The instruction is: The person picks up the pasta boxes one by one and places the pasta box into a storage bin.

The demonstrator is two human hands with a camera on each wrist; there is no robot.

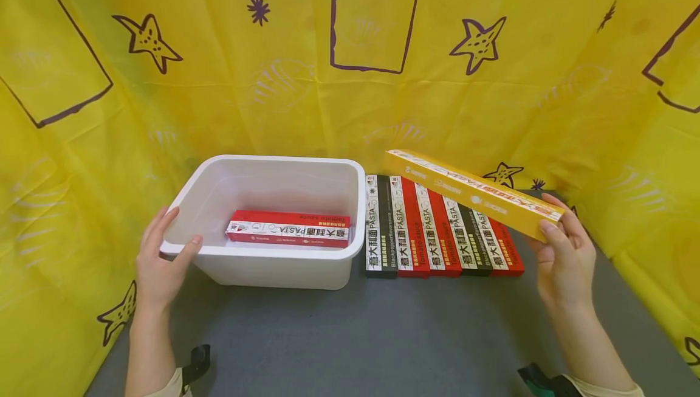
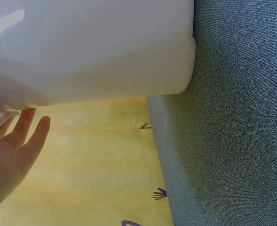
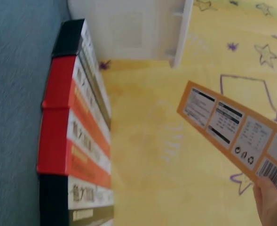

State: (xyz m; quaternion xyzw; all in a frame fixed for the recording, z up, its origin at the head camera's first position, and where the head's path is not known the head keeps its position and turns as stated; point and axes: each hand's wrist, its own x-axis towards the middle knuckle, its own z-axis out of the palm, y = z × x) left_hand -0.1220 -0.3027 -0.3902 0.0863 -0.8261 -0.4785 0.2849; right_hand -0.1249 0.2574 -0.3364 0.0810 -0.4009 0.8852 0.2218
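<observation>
My right hand (image 1: 566, 254) grips one end of a yellow pasta box (image 1: 465, 187), raised above the row of boxes and slanting up to the left. Its printed back with a barcode faces the right wrist view. At the near left corner of a white plastic bin (image 1: 284, 269), my left hand (image 1: 164, 260) holds the rim, thumb and forefinger over the edge. Seen from the left wrist, other fingers (image 2: 37, 136) reach along the bin's outer wall. A red tomato sauce pasta box (image 1: 290, 228) lies inside the bin.
Right of the bin, several red and black pasta boxes (image 1: 410, 227) lie side by side, slightly fanned. All stand on a dark grey cloth-covered table (image 1: 350, 342). Yellow patterned curtains (image 1: 306, 38) enclose the back and both sides.
</observation>
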